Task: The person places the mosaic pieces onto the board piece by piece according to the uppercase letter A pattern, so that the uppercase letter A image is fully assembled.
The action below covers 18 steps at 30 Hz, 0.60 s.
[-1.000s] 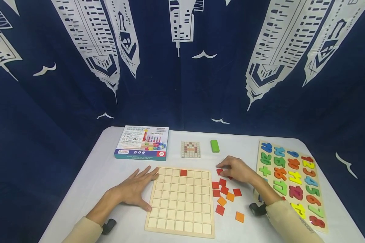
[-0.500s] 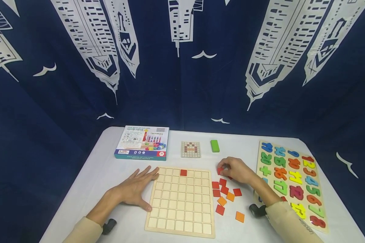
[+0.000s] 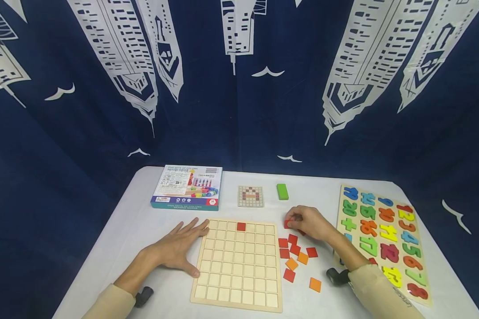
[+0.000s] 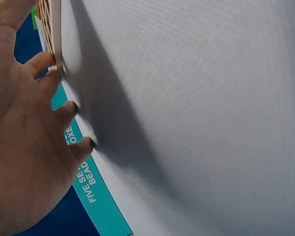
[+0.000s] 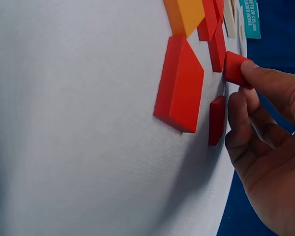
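white cloth covers the table (image 3: 163, 292), with beige sleeves (image 3: 111, 303) reaching in from the near edge. nearest on the right, orange tiles (image 3: 315, 284) and loose red tiles (image 3: 295, 250) lie scattered, some touching, beside a pale grid board (image 3: 237, 258). the left hand (image 3: 177, 248) has its fingers spread apart, thumb and fingertips at the board's left edge. the right hand (image 3: 309, 221) pinches a red tile (image 5: 234, 68) between thumb and finger, just past the board's upper right corner; whether that tile is clear of the cloth cannot be told. one placed red tile (image 3: 241, 227) sits in the middle cell of the board's top row. to the right, a number board (image 3: 358, 234) holds coloured numerals, partly covered by the right forearm. farther back stand a patterned card (image 3: 250, 196), a green block (image 3: 282, 192) and a boxed set (image 3: 185, 188). behind hangs a dark blue curtain (image 3: 239, 133) printed with white towers and birds.
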Tool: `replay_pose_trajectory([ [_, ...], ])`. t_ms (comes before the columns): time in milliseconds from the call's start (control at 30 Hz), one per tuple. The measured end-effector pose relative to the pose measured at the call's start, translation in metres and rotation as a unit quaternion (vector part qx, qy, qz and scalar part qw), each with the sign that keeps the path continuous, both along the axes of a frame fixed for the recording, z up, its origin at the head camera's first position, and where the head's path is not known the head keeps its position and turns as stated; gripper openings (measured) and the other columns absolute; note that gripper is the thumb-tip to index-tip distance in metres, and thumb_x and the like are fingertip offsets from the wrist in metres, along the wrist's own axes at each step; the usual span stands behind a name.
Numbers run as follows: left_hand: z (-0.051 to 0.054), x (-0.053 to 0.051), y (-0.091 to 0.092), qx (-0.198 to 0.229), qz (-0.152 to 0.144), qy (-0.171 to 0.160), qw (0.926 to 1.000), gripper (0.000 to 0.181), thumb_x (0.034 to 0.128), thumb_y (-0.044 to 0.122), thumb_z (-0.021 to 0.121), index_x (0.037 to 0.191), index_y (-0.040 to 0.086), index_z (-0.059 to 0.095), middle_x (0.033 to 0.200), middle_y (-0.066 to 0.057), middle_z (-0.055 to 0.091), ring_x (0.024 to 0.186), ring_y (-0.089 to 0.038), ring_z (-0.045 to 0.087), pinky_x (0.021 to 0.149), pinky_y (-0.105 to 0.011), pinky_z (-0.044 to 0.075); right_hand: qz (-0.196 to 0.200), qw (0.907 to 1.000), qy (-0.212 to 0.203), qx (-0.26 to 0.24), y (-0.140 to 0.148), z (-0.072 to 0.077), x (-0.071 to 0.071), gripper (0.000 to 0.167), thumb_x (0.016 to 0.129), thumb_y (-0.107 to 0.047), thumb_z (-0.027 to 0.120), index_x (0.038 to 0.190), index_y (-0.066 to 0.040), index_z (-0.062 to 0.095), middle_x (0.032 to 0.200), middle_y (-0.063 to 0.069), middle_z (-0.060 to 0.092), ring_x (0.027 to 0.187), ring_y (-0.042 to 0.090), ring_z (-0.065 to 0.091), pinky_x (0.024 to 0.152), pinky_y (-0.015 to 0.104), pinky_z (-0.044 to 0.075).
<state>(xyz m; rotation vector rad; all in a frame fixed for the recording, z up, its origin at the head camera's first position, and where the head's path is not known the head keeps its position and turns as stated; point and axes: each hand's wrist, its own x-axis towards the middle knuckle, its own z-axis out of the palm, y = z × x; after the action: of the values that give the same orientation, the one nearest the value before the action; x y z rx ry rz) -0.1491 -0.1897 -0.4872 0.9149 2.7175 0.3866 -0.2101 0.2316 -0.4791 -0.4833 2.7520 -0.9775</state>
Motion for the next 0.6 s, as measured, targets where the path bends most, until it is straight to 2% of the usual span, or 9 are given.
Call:
replay_pose_trajectory([
  [300,0.0001,-0.0008,0.0,-0.003,0.003,-0.001,1.0,0.127,0.0449,0.081,0.065,0.147,0.017,0.024,0.155,0.0,0.004,0.14,-0.028,0.003,0.109,-0.055,0.007,-0.013,0.9996,-0.012,-0.023,-0.0023,0.0001,0.0001,0.011,0.081,-0.018,0.072,0.089,-0.022,0.067,0.078,-0.005,0.059,0.072,0.016,0.055,0.057,0.027,0.05],
  [600,0.0001,-0.0006,0.0002,-0.004,0.0,-0.001,1.0,0.127,0.0453,0.081,0.064,0.147,0.017,0.024,0.155,0.0,0.004,0.14,-0.028,0.003,0.109,-0.056,0.007,-0.018,0.9974,-0.04,-0.057,-0.0085,0.0029,0.0033,0.009,0.081,-0.023,0.071,0.089,-0.022,0.068,0.079,-0.002,0.061,0.06,0.017,0.055,0.048,0.028,0.048],
])
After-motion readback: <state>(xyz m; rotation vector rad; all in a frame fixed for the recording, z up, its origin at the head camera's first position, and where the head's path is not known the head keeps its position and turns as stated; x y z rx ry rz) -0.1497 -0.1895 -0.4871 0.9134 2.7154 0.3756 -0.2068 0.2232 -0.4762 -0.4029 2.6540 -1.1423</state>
